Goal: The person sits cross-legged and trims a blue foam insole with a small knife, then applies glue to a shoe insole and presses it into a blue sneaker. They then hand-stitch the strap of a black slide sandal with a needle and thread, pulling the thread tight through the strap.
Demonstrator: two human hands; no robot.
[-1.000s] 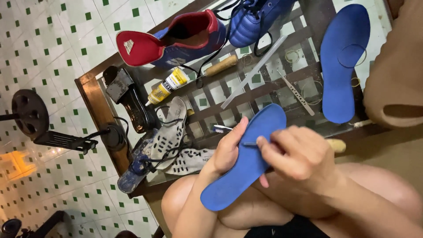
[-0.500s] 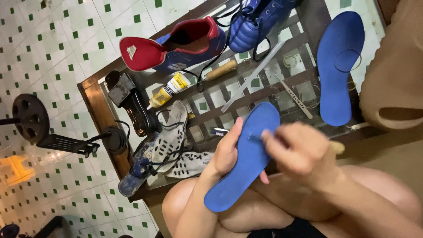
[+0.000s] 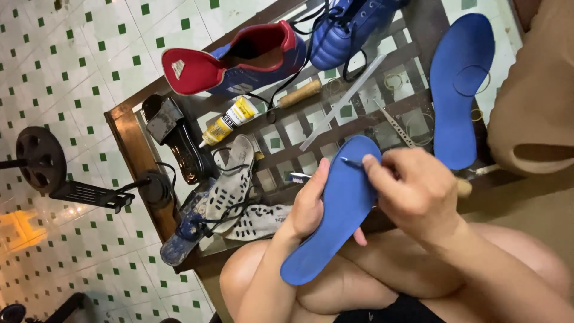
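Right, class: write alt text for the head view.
A left hand holds a blue insole over bare knees while the right hand presses a thin tool to it, beside a glass-topped table of shoes.

The glass-topped table (image 3: 128, 143) is crowded: a red and blue shoe (image 3: 239, 60), a glue bottle (image 3: 228, 121), a wooden-handled tool (image 3: 299, 94), a metal strip (image 3: 344, 101) and worn shoes (image 3: 215, 209) leave only narrow gaps between them. A spare blue insole (image 3: 460, 84) fills the far right end. The tiled floor (image 3: 72, 60) beyond lies open, though a black stand (image 3: 78, 185) blocks the near-left corner, perhaps touching the table edge.
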